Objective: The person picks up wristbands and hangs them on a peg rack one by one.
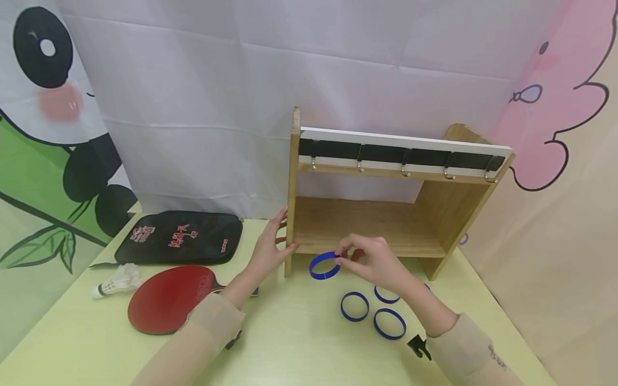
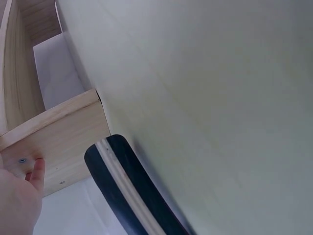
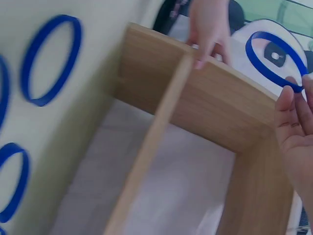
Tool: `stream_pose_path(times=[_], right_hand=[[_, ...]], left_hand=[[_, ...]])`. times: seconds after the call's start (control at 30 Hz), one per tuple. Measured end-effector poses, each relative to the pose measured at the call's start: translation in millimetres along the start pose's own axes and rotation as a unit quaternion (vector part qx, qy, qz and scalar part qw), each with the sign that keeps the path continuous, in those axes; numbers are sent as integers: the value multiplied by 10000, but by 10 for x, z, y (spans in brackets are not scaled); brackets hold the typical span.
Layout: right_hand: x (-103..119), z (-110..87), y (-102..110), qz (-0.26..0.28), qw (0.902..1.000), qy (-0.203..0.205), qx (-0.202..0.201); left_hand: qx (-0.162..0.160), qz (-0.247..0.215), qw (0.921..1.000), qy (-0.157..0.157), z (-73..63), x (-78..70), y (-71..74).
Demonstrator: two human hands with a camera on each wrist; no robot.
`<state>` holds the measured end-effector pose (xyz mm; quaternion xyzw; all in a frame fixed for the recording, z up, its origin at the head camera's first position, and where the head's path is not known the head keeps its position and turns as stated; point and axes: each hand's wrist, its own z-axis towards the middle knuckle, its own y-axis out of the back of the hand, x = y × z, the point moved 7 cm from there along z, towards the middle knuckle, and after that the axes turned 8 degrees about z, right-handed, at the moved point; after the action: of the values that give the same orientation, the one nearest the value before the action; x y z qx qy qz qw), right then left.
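Note:
My right hand [image 1: 374, 260] pinches a blue ring [image 1: 324, 266] between thumb and fingertips, in front of the wooden rack [image 1: 367, 220]. The right wrist view shows this ring [image 3: 264, 66] tilted, its lower side at the fingertips. My left hand [image 1: 267, 244] holds the rack's left side panel, thumb at the front edge and fingers along the outer face. In the left wrist view one finger [image 2: 39, 169] presses against that outer wood. A row of small metal hooks [image 1: 405, 171] hangs from the black strip on the rack's top bar.
Several more blue rings [image 1: 354, 306] lie on the table [image 1: 289, 343] below the right forearm, near a black clip [image 1: 419, 347]. Left of the rack are a red table tennis bat [image 1: 169, 300], a shuttlecock [image 1: 118, 280] and a black case [image 1: 181, 237]. A white cloth [image 1: 203, 107] hangs behind.

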<state>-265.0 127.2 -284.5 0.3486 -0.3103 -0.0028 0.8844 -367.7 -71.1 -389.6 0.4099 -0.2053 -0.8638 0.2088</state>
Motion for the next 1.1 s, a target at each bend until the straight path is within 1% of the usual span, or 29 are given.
stream_pose_path(times=[0.2,0.33,0.47,0.7,0.83,0.93,1.03,1.1], right_hand=[[110,185,177,354,9961,-41,-806],[179,296,264,479,9904,-151,-1289],[228,399,330,647,9829,-164,-1718],[257,617,406,996,9665,32,-2366],[263,704,439,1098,9518,83,-2863],[334,747,445,1128,9411,172,-3182],[415,786,432,1070,9350,182,-3376],[442,807,416,1033,9327,121,-3454]], left_hand=[[-7,-57,10000,17,4,6,-7],[36,-163,9998,55,-2,8,-12],[51,-248,9996,104,-5,10,-10],[37,-205,9998,65,4,6,-5],[9,-233,9997,44,0,-15,3],[-7,-187,9998,21,-8,-19,6],[-25,-157,9999,8,-10,-16,5],[-31,-157,9999,0,-9,-16,4]])
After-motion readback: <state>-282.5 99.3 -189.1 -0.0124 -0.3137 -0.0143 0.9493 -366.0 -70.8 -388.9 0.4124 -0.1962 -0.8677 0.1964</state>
